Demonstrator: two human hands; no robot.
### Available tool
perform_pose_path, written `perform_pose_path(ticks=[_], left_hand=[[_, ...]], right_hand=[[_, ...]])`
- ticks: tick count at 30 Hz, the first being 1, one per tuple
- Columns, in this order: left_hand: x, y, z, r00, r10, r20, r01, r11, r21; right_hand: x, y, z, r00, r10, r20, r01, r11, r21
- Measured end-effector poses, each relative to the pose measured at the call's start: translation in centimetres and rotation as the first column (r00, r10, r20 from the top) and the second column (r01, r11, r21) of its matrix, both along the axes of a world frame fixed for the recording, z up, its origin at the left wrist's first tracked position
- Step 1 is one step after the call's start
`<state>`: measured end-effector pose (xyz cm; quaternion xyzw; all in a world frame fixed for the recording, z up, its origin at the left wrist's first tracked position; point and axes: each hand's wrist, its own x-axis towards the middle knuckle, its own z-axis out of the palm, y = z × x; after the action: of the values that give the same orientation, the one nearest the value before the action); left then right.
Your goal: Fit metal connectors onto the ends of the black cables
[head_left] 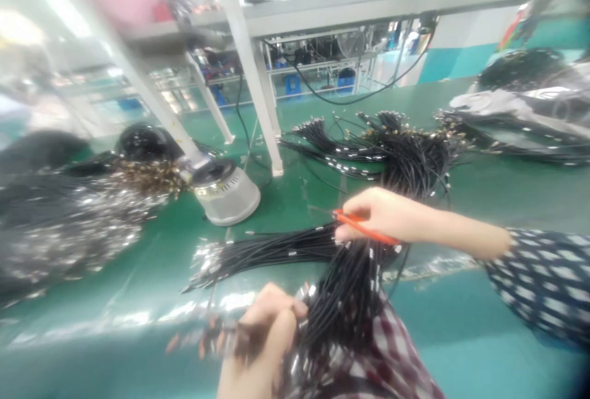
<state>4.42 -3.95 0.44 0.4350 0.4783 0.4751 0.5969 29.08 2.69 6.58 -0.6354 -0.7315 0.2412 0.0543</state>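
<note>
My right hand (375, 216) is closed around an orange-handled tool (364, 227), whose thin tip points left and is too blurred to name its kind. Below it, a bundle of black cables (341, 294) hangs over the table's front edge towards my lap. My left hand (262, 331) is closed on several cable ends at the lower left of that bundle; blurred copper-coloured tips stick out to its left. Just beyond both hands, more black cables (276, 248) lie on the green table (286, 202), their silvery ends towards the left.
A grey-white round pot-like device (228, 193) stands left of centre, near white frame legs (258, 79). Large cable heaps (69, 221) cover the left side. Another black cable pile (408, 156) lies behind my right hand, with plastic-wrapped coils (530, 110) at far right.
</note>
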Motion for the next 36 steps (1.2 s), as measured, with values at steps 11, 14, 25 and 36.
perform_pose_path(ticks=[11,14,25,36], left_hand=[[-1.7,2.7,-1.0,0.849,0.110,0.517,0.049,0.958,-0.283],[-1.9,3.3,-1.7,0.815,0.123,0.566,0.089,0.939,-0.333],[-1.9,3.6,-3.5,0.828,0.016,0.560,0.135,0.965,-0.226],[-1.7,4.4,-6.3,0.822,0.018,0.570,0.119,0.972,-0.202]], right_hand=[[-4.7,10.5,-3.5,0.988,-0.048,0.144,0.034,0.995,0.094],[-7.4,8.1,-2.6,0.993,0.105,-0.061,-0.098,0.990,0.106],[-12.3,4.1,-1.1,0.800,0.248,-0.546,-0.349,0.933,-0.089],[-14.7,10.4,-2.3,0.712,0.002,-0.702,-0.074,0.995,-0.072]])
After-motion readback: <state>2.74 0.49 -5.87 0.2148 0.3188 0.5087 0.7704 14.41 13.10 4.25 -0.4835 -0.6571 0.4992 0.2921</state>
